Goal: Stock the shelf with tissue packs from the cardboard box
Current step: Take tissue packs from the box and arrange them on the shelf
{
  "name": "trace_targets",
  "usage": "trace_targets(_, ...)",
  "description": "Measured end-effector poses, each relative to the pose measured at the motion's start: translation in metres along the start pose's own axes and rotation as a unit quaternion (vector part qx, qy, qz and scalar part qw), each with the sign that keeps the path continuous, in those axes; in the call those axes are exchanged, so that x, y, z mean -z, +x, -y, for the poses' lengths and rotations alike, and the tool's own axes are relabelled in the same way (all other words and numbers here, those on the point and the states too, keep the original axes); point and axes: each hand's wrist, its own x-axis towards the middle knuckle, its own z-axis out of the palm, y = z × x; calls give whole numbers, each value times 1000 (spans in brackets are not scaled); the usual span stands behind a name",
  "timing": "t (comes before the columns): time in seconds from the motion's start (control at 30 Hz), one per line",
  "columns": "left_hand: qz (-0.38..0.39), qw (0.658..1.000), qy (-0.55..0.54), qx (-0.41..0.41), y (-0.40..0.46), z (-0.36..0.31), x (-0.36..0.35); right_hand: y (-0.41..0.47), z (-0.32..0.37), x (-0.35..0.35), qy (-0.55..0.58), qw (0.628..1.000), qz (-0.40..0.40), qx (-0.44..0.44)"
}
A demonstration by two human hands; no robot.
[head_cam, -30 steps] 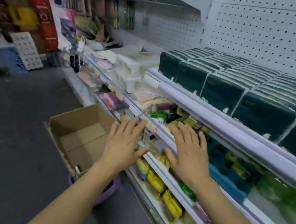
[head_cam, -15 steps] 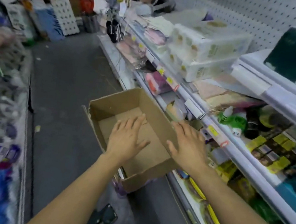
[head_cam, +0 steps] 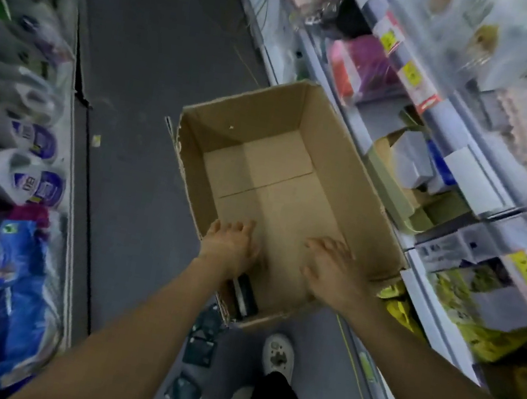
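Both hands, left (head_cam: 230,246) and right (head_cam: 334,269), reached into the open brown cardboard box (head_cam: 355,179). Their fingers (head_cam: 320,244) were spread, grasping nothing. One dark pack (head_cam: 245,294) lay in its near corner.

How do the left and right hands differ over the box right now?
The left hand reaches in by the cardboard box's left wall, just above a dark pack in the near corner; the right hand is over bare floor, nearer the right wall. Both hold nothing, fingers loosely spread.

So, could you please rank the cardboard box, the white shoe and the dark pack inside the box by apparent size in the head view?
1. cardboard box
2. and 3. white shoe and dark pack: look alike, unranked.
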Motion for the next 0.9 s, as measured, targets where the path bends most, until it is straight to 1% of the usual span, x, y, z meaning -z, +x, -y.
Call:
trace_targets(0.1,70,995,57,37,26,-5,-26,19,-12,-18,-17,1000,23,-1)
trace_targets(0.2,132,979,143,61,43,-10,-46,33,-22,-31,-23,999,44,-11)
trace_targets(0.27,167,967,182,70,50,-11,-59,38,-28,-38,-22,998,55,-13)
trace_targets(0.33,184,959,203,78,54,-11,-69,41,-32,-41,-20,997,68,-15)
trace_targets(0.4,176,959,208,73,55,-12,-75,43,-36,-44,-19,996,81,-19)
trace_targets(0.43,164,965,192,72,55,-14,-76,43,-37,-45,-20,996,85,-20)
trace_targets(0.5,139,981,110,77,55,-17,-76,42,-39,-45,-18,996,90,-24)
trace_targets(0.57,119,987,-44,97,55,-19,-75,40,-42,-44,-5,995,96,-29)
trace_targets(0.6,109,979,-135,112,54,-20,-72,39,-43,-43,7,995,99,-31)
trace_targets(0.63,100,962,-223,125,53,-20,-68,36,-44,-41,22,994,100,-32)
trace_targets(0.67,87,937,-309,138,51,-21,-63,33,-44,-38,41,994,99,-34)
trace_targets(0.73,57,865,-475,152,42,-24,-49,23,-45,-29,95,991,84,-46)
trace_targets(0.77,48,829,-538,145,35,-26,-41,17,-45,-25,133,987,74,-57)
trace_targets(0.8,43,804,-578,129,26,-29,-31,10,-45,-21,180,979,62,-71)
trace_targets(0.83,38,788,-606,103,17,-31,-21,1,-43,-15,233,968,47,-85)
trace_targets(0.9,37,763,-643,47,-3,-35,-3,-19,-37,-1,333,935,6,-118)
